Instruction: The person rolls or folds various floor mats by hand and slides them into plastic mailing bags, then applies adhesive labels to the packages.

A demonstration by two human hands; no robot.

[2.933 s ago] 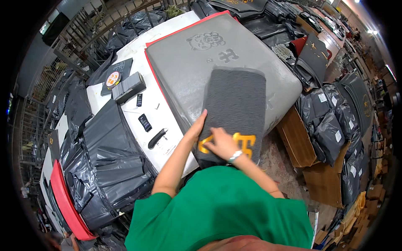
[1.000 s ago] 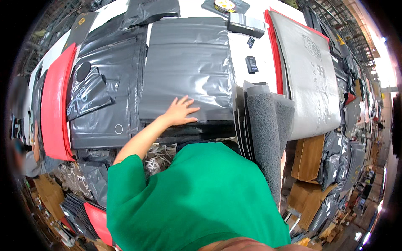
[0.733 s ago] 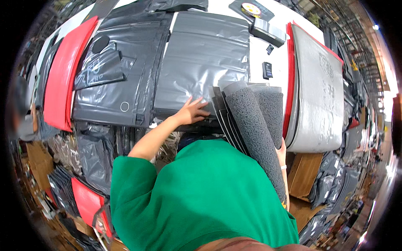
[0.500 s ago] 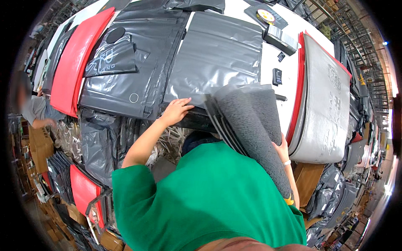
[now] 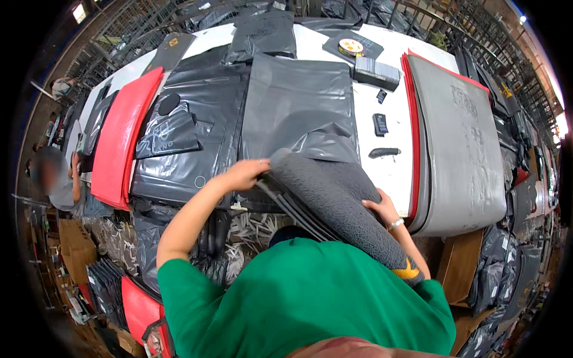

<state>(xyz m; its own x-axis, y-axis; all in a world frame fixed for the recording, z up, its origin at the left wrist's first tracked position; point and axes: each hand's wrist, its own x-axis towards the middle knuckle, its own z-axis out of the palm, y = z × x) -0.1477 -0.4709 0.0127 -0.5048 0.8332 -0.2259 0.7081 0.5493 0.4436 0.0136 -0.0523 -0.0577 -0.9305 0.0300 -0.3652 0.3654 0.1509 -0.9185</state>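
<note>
A dark grey, textured mat (image 5: 334,191), loosely rolled or folded in several layers, leans diagonally from the table's near edge towards my right side. A yellow mark shows at its lower end. Under its upper end lies a large flat black plastic bag (image 5: 298,95), wrinkled where the two meet. My left hand (image 5: 246,174) is closed at the bag's near edge, right beside the mat's upper left corner; its fingertips are partly hidden. My right hand (image 5: 384,207) grips the mat's right side, thumb across the top, with the forearm alongside it.
Red sheets (image 5: 125,143) and a black printed bag (image 5: 170,134) lie to the left. On the right are a big grey mat stack (image 5: 453,143), a box of cards (image 5: 376,73) and small black items (image 5: 380,125). A person (image 5: 57,179) stands far left.
My left hand has gone from resting on the bag to gripping beside the mat's corner. The mat has tilted lower and left, and my right hand has moved up along it. The bag has wrinkled.
</note>
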